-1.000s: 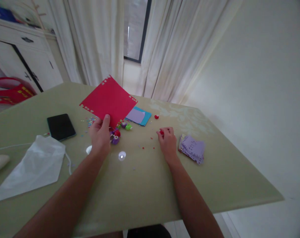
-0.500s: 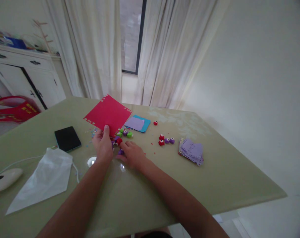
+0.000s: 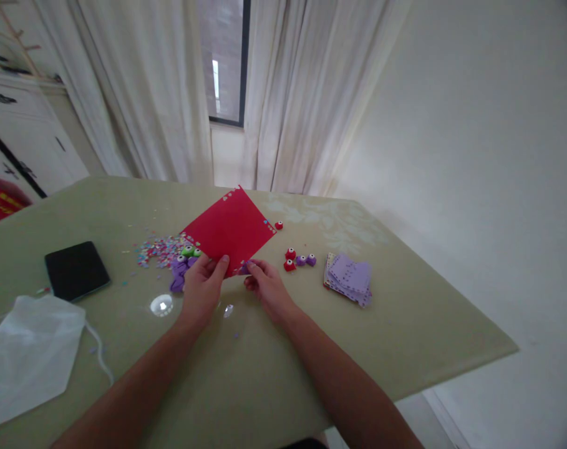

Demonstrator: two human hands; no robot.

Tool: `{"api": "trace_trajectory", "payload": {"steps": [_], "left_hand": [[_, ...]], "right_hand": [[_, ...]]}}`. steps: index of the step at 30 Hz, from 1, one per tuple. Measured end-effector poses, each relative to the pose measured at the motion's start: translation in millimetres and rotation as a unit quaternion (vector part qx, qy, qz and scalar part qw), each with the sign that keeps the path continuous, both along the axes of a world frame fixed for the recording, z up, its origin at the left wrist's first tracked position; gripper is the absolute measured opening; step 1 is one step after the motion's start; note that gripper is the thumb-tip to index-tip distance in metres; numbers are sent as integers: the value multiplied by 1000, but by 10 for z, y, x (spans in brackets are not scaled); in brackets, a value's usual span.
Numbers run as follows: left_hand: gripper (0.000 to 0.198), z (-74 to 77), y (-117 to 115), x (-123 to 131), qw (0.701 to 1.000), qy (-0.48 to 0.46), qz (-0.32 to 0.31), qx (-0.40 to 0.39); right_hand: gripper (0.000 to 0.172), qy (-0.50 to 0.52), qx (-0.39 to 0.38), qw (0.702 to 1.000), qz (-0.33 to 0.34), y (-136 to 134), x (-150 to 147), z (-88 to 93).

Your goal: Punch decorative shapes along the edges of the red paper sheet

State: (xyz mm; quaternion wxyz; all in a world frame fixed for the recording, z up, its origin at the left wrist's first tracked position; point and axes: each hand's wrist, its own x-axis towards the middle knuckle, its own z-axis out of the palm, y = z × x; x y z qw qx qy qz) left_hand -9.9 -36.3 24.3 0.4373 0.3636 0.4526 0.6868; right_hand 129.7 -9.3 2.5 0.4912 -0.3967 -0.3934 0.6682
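Note:
My left hand [image 3: 203, 288] pinches a red sheet of paper [image 3: 231, 226] along its near edge, thumb on top. Small cut-out shapes run along the paper's edges near its corners. At the near right edge, my right hand [image 3: 269, 285] is closed around a small purple craft punch [image 3: 246, 267], mostly hidden by the fingers. Left of my left hand lie purple punches [image 3: 179, 271] and green punches [image 3: 188, 251], beside a heap of paper confetti [image 3: 159, 249]. Red punches [image 3: 289, 259] and purple ones [image 3: 305, 260] sit right of my right hand.
A stack of punched lilac paper [image 3: 351, 278] lies at the right. One lone red punch [image 3: 279, 225] is beyond the sheet's right corner. On the left are a black phone-like slab [image 3: 77, 270] and a white face mask [image 3: 35, 349]. The table's right edge slopes toward me.
My right hand has left the punch pile and brought a purple punch to the paper's near edge. The red sheet has shifted right and turned. The view has swung right.

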Motion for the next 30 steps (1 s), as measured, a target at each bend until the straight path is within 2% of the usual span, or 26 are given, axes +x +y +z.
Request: {"api": "trace_trajectory", "payload": {"steps": [5, 7, 14, 19, 24, 30], "left_hand": [[49, 27, 1, -42, 999, 21, 26, 17], [50, 34, 10, -67, 999, 31, 34, 12], [48, 35, 8, -84, 998, 46, 38, -4], [48, 63, -32, -69, 997, 64, 32, -1], [50, 90, -45, -69, 996, 84, -4, -2], [50, 84, -44, -65, 996, 82, -20, 1]], "right_hand": [[48, 84, -38, 996, 7, -37, 10, 53], [49, 111, -57, 992, 10, -36, 36, 77], [61, 121, -51, 991, 14, -38, 97, 127], [50, 87, -33, 995, 44, -72, 96, 174], [41, 90, -7, 996, 22, -66, 89, 202], [42, 93, 7, 995, 45, -59, 126, 238]]}}
